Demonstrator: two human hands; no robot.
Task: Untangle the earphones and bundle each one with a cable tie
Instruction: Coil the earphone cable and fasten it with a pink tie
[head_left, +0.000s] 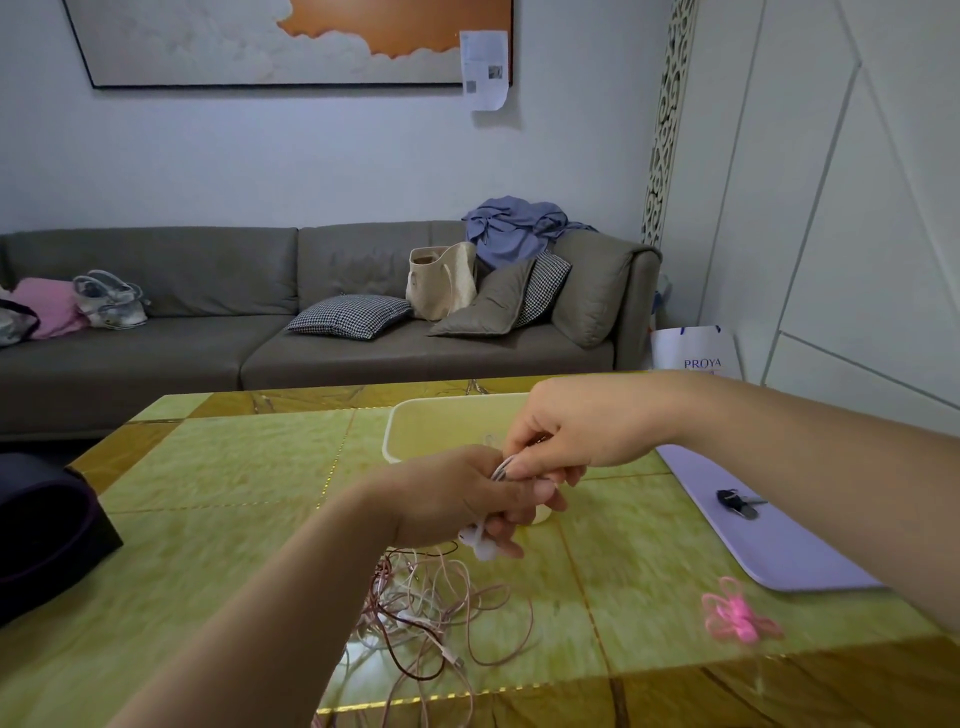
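While both hands meet above the middle of the bench (218, 467), I see the left hand (457, 499) closed in a fist, its fingers (519, 519) curled round a gathered loop of pale earphone cable (500, 472), with 2 white earbuds (480, 543) hanging just below the fist. My view of the right hand (566, 431) has it coming in from the right and touching the left, its fingers pinching the same loop where it sticks out of the top of the fist. Below the hands, nearer to me, a loose tangle of earphones (436, 618) in pink, white and dark red lies on the bench and spills over the front edge. Pink cable ties (737, 616) lie in a small heap to the right, well apart from the tangle. Behind the hands stands 1 cream tub (441, 415), open at the top; the hands cover most of its inside and I cannot tell what it holds. At the right a lilac mat (779, 551) lies flat with keys (737, 503) on it. Across the room, 1 beige tote bag (441, 283) stands upright on the sofa (208, 353), contents hidden.
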